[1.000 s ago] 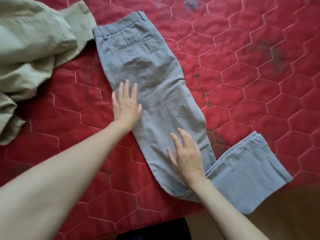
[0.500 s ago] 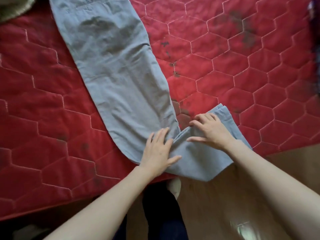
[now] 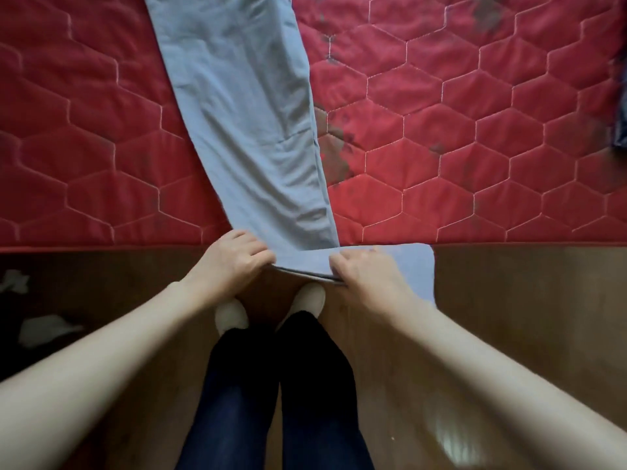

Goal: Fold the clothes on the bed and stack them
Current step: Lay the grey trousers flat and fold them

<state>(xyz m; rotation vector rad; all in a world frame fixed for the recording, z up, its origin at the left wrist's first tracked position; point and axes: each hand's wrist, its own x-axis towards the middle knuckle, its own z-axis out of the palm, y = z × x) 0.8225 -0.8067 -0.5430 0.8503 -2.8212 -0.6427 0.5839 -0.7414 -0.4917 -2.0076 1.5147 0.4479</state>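
Grey-blue trousers (image 3: 244, 106) lie lengthwise on the red quilted bed (image 3: 441, 137), legs together, running from the top of the view down to the bed's near edge. The lower leg ends hang over that edge and bend off to the right. My left hand (image 3: 234, 262) grips the trouser legs at the left of the overhang, fingers curled on the fabric. My right hand (image 3: 369, 276) grips the doubled fabric edge just to the right. The waistband is out of view.
The bed's near edge (image 3: 101, 247) runs across the middle of the view, with brown wooden floor (image 3: 509, 317) below it. My legs in dark trousers (image 3: 278, 395) and light slippers stand at the edge. A dark garment (image 3: 622, 106) shows at the far right.
The view has dropped toward the bed edge. Both hands went from lying flat on the trousers to gripping the leg ends, which now hang off the bed's near edge.
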